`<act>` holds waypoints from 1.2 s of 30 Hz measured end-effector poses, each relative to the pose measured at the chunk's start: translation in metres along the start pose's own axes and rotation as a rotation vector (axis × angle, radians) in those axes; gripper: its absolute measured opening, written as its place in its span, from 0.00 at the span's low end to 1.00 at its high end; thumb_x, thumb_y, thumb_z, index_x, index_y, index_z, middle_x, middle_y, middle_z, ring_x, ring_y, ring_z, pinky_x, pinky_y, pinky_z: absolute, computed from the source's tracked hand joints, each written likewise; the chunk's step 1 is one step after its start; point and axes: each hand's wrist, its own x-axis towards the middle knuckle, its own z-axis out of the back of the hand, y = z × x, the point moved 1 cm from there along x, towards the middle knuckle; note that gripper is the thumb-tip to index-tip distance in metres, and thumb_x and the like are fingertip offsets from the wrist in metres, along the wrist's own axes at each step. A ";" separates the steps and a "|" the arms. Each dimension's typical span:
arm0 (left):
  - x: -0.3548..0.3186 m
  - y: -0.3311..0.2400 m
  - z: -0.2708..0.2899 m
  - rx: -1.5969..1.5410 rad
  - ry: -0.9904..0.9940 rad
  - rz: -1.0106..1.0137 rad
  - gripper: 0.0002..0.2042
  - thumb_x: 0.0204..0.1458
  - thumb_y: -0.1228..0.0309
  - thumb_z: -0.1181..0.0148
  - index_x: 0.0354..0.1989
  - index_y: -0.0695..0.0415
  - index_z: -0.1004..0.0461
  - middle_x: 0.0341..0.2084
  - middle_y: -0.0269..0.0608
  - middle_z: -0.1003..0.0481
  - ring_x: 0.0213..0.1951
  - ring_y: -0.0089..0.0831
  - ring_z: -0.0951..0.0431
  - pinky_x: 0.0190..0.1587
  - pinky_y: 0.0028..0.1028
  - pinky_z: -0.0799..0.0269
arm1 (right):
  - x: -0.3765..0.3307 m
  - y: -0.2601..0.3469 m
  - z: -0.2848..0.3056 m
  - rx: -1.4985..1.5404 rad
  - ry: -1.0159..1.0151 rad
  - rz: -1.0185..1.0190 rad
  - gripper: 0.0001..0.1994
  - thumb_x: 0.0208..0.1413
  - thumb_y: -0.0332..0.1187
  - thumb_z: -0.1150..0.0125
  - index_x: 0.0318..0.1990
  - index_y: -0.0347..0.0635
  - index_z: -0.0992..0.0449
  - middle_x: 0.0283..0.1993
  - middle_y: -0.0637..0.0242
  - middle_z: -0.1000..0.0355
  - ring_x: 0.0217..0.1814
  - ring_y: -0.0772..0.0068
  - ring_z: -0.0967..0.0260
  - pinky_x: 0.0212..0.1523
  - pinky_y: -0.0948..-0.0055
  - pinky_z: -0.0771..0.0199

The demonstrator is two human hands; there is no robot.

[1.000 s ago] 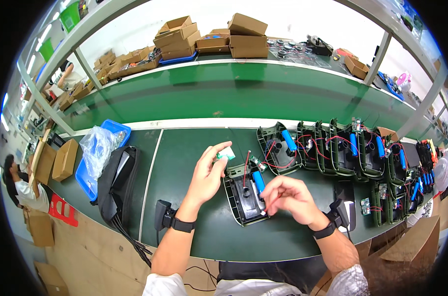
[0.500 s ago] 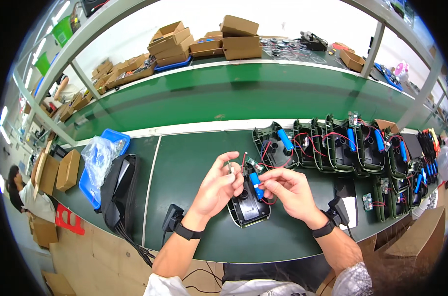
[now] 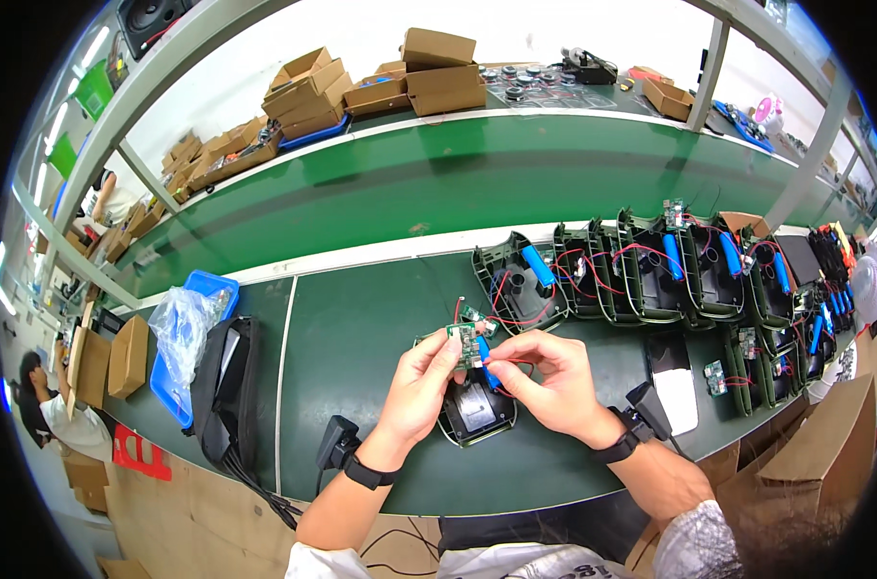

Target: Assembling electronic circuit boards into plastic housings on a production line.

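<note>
1. The left hand (image 3: 421, 378) pinched a small green circuit board (image 3: 464, 340) by its left edge, thumb and forefinger closed narrowly on it.
2. The right hand (image 3: 547, 378) met it from the other side, fingertips (image 3: 493, 359) closed on the board's right lower edge or on a wire there; which of the two could not be told.
3. The board stood between the two sets of fingertips, roughly upright, its long axis running up and slightly away from the person; both hands were equally near, touching it.
4. Red wires (image 3: 458, 307) rose from the board's top, beyond the fingers.
5. Directly below the fingers lay an open dark housing (image 3: 475, 413) with a blue cell (image 3: 487, 374) at its upper edge, just under the board.
6. Both wrists wore black bands; a small black device (image 3: 330, 446) sat left of the left wrist.
7. The housing rested on a green mat (image 3: 361, 338).
8. Farther left of the fingers lay a black bag (image 3: 228, 391), then a blue bin (image 3: 202, 294) holding a clear plastic bag.
9. Beyond and right of the fingers stood a row of open housings (image 3: 651, 265) with blue cells and red wiring, tightly side by side.
10. Farthest off, a raised green shelf (image 3: 438, 174) carried cardboard boxes (image 3: 438, 72); another person sat at the far left edge.
</note>
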 end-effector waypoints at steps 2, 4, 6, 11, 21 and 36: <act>-0.001 0.004 -0.001 -0.046 -0.023 -0.030 0.10 0.70 0.70 0.47 0.53 0.61 0.25 0.43 0.36 0.20 0.42 0.22 0.23 0.41 0.26 0.26 | 0.001 0.004 0.000 -0.039 -0.017 -0.014 0.06 0.59 0.20 0.33 0.43 0.30 0.20 0.41 0.60 0.18 0.41 0.76 0.20 0.46 0.73 0.17; 0.000 0.007 -0.001 -0.134 -0.031 -0.046 0.10 0.69 0.73 0.47 0.55 0.61 0.27 0.45 0.39 0.21 0.44 0.26 0.21 0.45 0.29 0.23 | 0.000 0.004 0.000 -0.070 -0.041 0.015 0.06 0.59 0.19 0.33 0.43 0.30 0.20 0.40 0.60 0.18 0.40 0.76 0.20 0.47 0.73 0.17; -0.001 0.008 -0.002 -0.221 -0.044 -0.060 0.11 0.68 0.76 0.46 0.56 0.60 0.29 0.46 0.42 0.22 0.46 0.29 0.20 0.48 0.31 0.20 | -0.001 0.003 0.001 -0.098 -0.064 0.043 0.06 0.58 0.19 0.33 0.42 0.30 0.19 0.39 0.60 0.18 0.40 0.75 0.20 0.47 0.73 0.17; -0.002 -0.005 -0.016 -0.262 -0.120 -0.128 0.15 0.62 0.83 0.41 0.54 0.60 0.35 0.47 0.47 0.24 0.51 0.39 0.19 0.58 0.39 0.18 | 0.000 0.001 0.002 -0.097 -0.082 0.041 0.08 0.57 0.20 0.32 0.44 0.30 0.18 0.41 0.57 0.16 0.43 0.74 0.18 0.47 0.73 0.17; -0.003 0.010 -0.003 -0.108 -0.037 -0.196 0.14 0.60 0.84 0.38 0.51 0.63 0.33 0.51 0.51 0.24 0.50 0.35 0.18 0.56 0.36 0.18 | 0.000 -0.003 -0.001 -0.152 -0.118 0.033 0.10 0.58 0.22 0.32 0.47 0.33 0.17 0.42 0.60 0.16 0.43 0.74 0.17 0.45 0.74 0.18; -0.007 0.012 -0.006 -0.141 -0.137 -0.194 0.12 0.57 0.82 0.34 0.46 0.61 0.30 0.44 0.48 0.20 0.44 0.32 0.16 0.50 0.34 0.17 | 0.003 0.007 -0.002 -0.285 -0.120 -0.010 0.04 0.57 0.24 0.32 0.37 0.33 0.20 0.33 0.65 0.20 0.33 0.80 0.25 0.35 0.77 0.26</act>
